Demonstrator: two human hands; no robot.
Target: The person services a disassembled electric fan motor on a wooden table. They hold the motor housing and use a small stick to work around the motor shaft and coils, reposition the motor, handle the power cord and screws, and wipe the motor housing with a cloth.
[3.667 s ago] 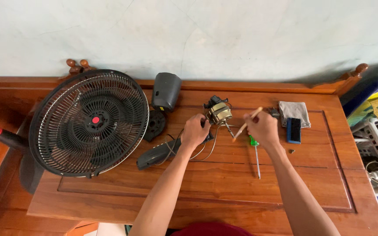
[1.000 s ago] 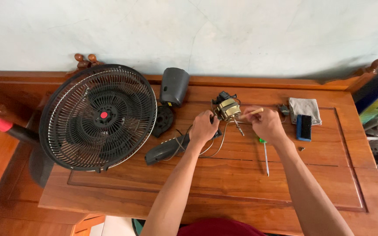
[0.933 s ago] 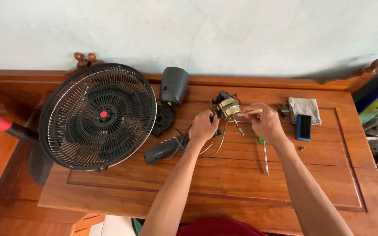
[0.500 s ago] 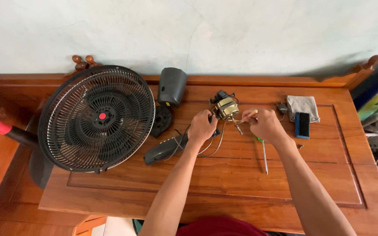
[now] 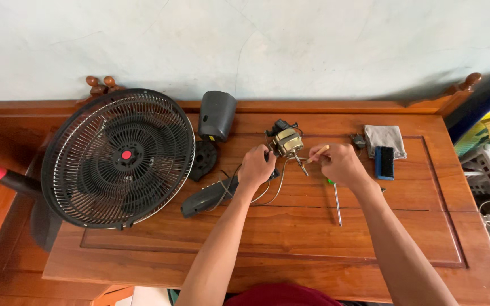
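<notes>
Motor [image 5: 286, 141] is sitting on the wooden table [image 5: 267, 238], right of the fan cage [image 5: 118, 158]. Your left hand [image 5: 256, 166] is curling closed just below-left of the motor; held item, can't tell. Your right hand [image 5: 340, 163] is pinching a thin wooden stick [image 5: 317, 153], tip pointing at the motor. Screwdriver [image 5: 336, 198] is lying below-right of it.

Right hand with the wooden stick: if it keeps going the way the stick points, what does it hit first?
Most likely the small fan motor. The right hand aims its wooden stick up-left, the tip just short of the motor's metal shaft. Height above the table is unclear.
</notes>
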